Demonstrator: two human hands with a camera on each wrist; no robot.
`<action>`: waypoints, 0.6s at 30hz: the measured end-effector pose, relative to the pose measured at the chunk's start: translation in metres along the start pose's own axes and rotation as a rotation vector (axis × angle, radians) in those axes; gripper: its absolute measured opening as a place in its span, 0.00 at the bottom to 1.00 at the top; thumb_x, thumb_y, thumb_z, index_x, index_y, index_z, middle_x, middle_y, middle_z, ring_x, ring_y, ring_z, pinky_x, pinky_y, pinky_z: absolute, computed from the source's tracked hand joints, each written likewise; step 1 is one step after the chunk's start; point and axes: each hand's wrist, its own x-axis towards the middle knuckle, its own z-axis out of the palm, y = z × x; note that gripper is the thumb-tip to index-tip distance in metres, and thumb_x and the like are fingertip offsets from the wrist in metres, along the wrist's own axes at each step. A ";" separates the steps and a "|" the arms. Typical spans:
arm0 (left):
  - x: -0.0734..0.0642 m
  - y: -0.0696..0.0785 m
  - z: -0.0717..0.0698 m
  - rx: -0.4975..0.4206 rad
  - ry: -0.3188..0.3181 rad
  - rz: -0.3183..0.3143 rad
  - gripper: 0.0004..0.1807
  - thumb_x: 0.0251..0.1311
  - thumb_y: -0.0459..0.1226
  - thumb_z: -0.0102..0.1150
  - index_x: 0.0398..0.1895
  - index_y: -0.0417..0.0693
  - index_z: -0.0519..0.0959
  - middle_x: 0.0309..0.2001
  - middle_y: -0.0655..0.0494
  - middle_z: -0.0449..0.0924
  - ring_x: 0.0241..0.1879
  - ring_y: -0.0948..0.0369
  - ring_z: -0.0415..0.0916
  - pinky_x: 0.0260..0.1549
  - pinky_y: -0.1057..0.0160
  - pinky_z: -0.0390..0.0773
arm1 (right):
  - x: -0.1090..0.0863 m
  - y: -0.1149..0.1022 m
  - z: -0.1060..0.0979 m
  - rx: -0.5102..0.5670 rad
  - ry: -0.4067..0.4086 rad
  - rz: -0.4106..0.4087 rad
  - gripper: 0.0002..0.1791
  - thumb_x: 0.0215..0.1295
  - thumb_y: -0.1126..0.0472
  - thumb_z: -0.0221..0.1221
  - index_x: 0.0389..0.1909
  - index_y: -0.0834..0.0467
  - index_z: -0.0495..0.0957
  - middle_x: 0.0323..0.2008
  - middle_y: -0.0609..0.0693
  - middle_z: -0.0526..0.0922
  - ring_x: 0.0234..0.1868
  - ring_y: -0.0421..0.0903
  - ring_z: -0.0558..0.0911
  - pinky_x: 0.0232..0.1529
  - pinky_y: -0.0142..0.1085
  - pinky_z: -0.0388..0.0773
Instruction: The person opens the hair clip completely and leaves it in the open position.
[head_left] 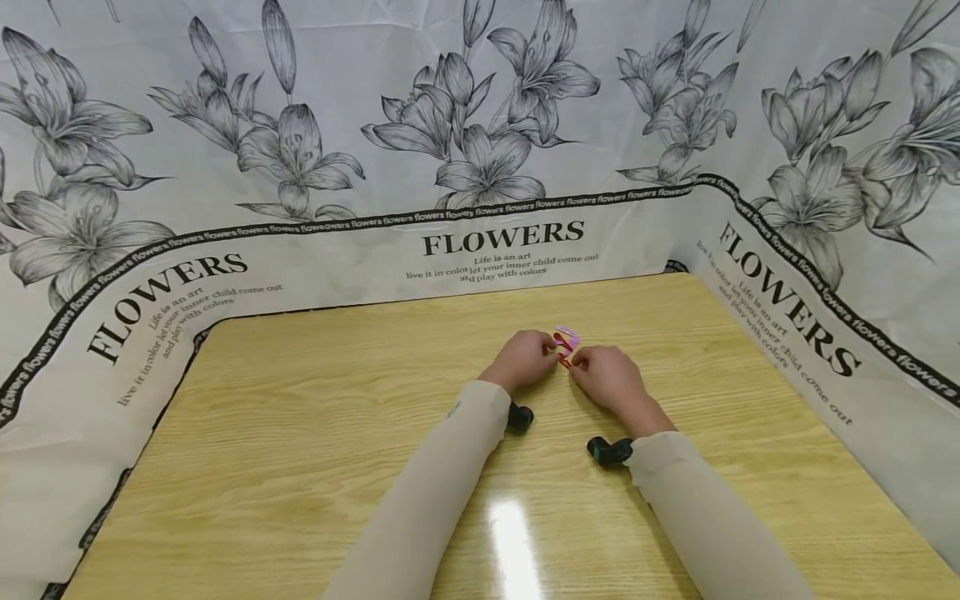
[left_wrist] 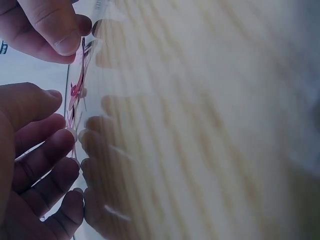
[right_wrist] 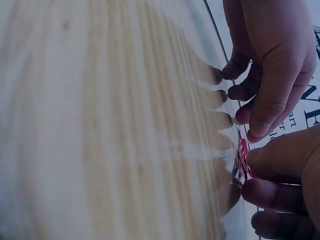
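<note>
A small, thin pink and red piece lies at the table's far side, between both hands; its exact kind cannot be made out. My right hand pinches its near red end between thumb and forefinger, as the right wrist view shows with the red part at the fingertips. On the other side my left hand stays close against the piece. In the left wrist view the left hand has loosely bent fingers, tips at the tabletop, and a gap between thumb and forefinger. Narrow strands of the piece run past them.
The wooden table has a glossy surface with a bright reflection near the front. White cloth with flower prints borders its back and sides. A black device sits under each wrist, the left one and the right one.
</note>
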 end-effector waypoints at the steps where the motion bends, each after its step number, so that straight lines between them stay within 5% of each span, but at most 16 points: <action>1: 0.001 0.000 0.000 0.001 0.002 0.004 0.15 0.67 0.44 0.55 0.49 0.47 0.83 0.39 0.57 0.82 0.35 0.64 0.74 0.43 0.66 0.75 | 0.000 -0.001 0.000 0.000 0.002 0.002 0.12 0.64 0.56 0.58 0.41 0.59 0.84 0.35 0.53 0.85 0.32 0.49 0.81 0.31 0.44 0.75; 7: 0.003 0.002 0.002 0.004 0.005 0.017 0.12 0.66 0.43 0.55 0.42 0.48 0.83 0.28 0.57 0.76 0.27 0.63 0.69 0.32 0.67 0.69 | 0.000 -0.003 0.001 -0.013 0.010 0.001 0.12 0.65 0.56 0.58 0.40 0.59 0.84 0.38 0.55 0.86 0.37 0.53 0.83 0.36 0.49 0.78; 18: 0.003 0.012 0.003 0.034 -0.001 -0.013 0.12 0.67 0.42 0.55 0.44 0.48 0.85 0.43 0.56 0.84 0.40 0.61 0.78 0.48 0.64 0.76 | 0.001 -0.002 0.002 -0.026 0.007 -0.004 0.10 0.65 0.58 0.59 0.39 0.58 0.85 0.38 0.55 0.86 0.39 0.53 0.83 0.38 0.50 0.78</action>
